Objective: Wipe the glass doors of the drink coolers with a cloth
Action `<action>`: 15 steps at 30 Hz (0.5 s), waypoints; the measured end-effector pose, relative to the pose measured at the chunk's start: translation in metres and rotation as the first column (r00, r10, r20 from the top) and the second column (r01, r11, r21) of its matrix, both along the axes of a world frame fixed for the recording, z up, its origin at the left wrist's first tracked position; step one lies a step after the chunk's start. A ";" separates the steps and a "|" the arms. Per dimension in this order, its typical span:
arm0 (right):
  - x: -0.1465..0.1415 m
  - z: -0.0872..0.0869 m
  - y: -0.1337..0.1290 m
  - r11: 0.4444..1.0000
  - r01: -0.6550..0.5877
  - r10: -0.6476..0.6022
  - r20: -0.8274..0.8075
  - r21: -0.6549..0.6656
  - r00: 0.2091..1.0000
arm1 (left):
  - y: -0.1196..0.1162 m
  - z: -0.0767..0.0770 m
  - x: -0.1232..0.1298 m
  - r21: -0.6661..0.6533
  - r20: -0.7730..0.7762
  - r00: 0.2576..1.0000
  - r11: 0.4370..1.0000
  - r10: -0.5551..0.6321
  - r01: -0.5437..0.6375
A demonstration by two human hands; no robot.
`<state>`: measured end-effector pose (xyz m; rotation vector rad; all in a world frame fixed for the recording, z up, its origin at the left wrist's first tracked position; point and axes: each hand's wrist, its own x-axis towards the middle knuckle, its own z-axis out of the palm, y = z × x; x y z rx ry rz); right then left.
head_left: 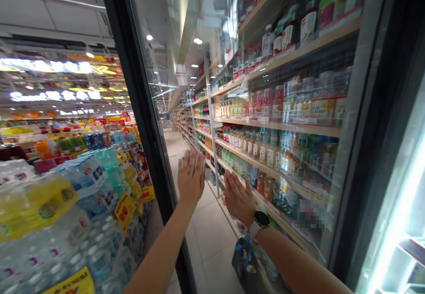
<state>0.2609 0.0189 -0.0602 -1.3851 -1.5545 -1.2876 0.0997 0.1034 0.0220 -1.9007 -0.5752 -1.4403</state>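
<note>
My left hand (191, 176) and my right hand (238, 199) are raised flat with their fingers apart, holding nothing. Both appear to rest on the pane of a glass cooler door (265, 152), though the contact is hard to confirm. Its black metal frame (142, 94) runs just left of my left hand. A black smartwatch (261, 219) sits on my right wrist. Behind the glass, shelves of bottled drinks (259, 150) stand in rows. Below my right hand hangs a dark bag with blue handles (245, 263).
Shrink-wrapped packs of bottled water (93, 196) with yellow price signs are stacked at the left. A long tiled aisle (206, 236) runs ahead between the stacks and the cooler doors. Bright shop signs hang in the distance. A lit door edge stands at far right.
</note>
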 end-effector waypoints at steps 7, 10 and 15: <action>0.000 0.001 -0.005 0.999 -0.036 0.037 -0.014 0.016 0.999 | -0.014 -0.009 0.022 0.051 0.054 0.998 0.999 0.015 -0.018; -0.001 0.001 -0.006 0.999 -0.037 0.037 -0.006 0.028 0.999 | -0.022 -0.098 0.017 0.043 -0.025 0.999 0.999 0.034 -0.032; 0.000 0.001 -0.005 0.999 -0.033 0.033 -0.007 0.038 0.999 | -0.031 -0.205 0.001 -0.037 -0.084 0.996 0.999 0.026 -0.029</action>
